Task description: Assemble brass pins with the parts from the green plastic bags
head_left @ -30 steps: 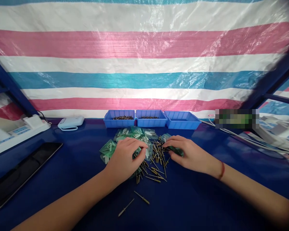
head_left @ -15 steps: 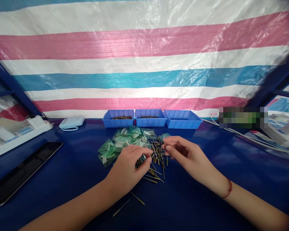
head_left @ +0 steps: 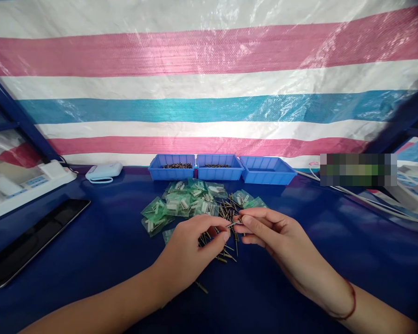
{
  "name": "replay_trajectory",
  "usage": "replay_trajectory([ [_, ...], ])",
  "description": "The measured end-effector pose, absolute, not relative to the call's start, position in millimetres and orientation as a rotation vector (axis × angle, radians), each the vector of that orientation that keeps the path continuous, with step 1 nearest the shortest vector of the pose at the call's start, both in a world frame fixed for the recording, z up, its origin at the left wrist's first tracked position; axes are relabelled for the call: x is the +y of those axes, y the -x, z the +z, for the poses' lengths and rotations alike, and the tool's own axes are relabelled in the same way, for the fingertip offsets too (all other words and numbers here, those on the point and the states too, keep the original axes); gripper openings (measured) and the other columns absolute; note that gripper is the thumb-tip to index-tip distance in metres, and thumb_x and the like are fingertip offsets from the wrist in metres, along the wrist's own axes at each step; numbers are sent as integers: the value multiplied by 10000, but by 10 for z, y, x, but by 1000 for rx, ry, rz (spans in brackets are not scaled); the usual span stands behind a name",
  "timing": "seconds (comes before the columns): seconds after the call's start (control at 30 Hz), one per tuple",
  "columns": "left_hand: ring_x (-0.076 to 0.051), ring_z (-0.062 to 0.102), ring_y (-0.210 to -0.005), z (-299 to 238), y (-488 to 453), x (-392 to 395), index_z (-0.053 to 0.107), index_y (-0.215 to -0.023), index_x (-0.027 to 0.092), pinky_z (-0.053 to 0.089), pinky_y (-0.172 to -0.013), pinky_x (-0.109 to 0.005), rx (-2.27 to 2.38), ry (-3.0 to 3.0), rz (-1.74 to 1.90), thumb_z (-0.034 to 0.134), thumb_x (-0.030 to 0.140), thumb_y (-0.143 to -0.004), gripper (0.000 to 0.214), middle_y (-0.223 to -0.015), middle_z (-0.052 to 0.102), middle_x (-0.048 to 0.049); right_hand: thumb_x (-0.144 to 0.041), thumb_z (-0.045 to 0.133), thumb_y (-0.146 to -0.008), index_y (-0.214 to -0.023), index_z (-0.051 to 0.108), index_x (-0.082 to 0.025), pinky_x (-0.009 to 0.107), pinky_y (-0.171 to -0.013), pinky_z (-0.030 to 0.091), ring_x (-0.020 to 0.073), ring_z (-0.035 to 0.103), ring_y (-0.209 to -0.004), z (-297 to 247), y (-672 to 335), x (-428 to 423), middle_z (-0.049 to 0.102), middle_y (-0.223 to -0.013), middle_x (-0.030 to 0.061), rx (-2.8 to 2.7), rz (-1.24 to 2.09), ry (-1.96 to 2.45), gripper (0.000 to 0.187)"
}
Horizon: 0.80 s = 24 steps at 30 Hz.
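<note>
Between my two hands spans a thin blind rivet [head_left: 234, 223], its pale pin crossing the gap between the fingertips. My right hand [head_left: 270, 229] pinches one end with thumb and forefinger, the other fingers curled behind. At the other end, my left hand [head_left: 195, 239] has thumb and forefinger closed at the pin's tip; its exact contact is partly hidden. Under and behind the fingers lies a heap of loose brass-coloured blind rivets [head_left: 226, 209]. One stray rivet [head_left: 201, 287] lies nearer to me, partly covered by my left forearm.
Green-tinted plastic bags [head_left: 177, 204] of small pale parts lie behind the heap. Behind them stand a left blue bin [head_left: 170, 174] and a middle blue bin [head_left: 219, 174] with small dark pieces, and a right blue bin [head_left: 269, 176]. A dark tablet [head_left: 38, 241] and power strip [head_left: 24, 192] sit left.
My hands have come together, with the rivet now visible between them. My right hand has moved down and slightly right, uncovering bags behind it. The view has tilted slightly downward.
</note>
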State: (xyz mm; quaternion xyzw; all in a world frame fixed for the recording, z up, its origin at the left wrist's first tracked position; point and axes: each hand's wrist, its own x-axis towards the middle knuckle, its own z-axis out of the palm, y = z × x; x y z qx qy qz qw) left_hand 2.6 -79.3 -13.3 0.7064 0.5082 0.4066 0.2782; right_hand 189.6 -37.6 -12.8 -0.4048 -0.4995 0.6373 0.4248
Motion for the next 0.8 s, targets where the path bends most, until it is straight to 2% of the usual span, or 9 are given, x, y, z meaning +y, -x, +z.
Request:
replay_trajectory([
  [0.5, -118, 590, -704, -143, -38, -801, 701, -933, 221, 477, -716, -218, 1402, -1871, 1134, 583, 211, -868, 136, -835, 701, 21, -248, 736, -784, -941, 653, -244, 168, -765, 564, 99, 714, -827, -152, -1861, -428, 761, -960, 5, -1379, 1446, 833, 177],
  [0.67, -140, 600, -756, -158, -63, -795, 668, -909, 209, 473, -730, -245, 1391, -1841, 1066, 560, 253, -887, 119, -858, 689, 11, -187, 698, -798, -896, 680, -251, 219, -783, 569, 135, 705, -873, -124, -1811, -498, 747, -912, 1, -1696, 988, 761, 118],
  [0.8, -176, 602, -880, -191, -4, -758, 587, -1155, 224, 468, -819, -308, 1424, -1886, 1062, 561, 274, -883, 278, -999, 672, -16, -182, 649, -832, -923, 669, -243, 294, -796, 567, 167, 690, -887, 24, -1723, -240, 726, -947, 13, -1858, 591, 683, 111],
])
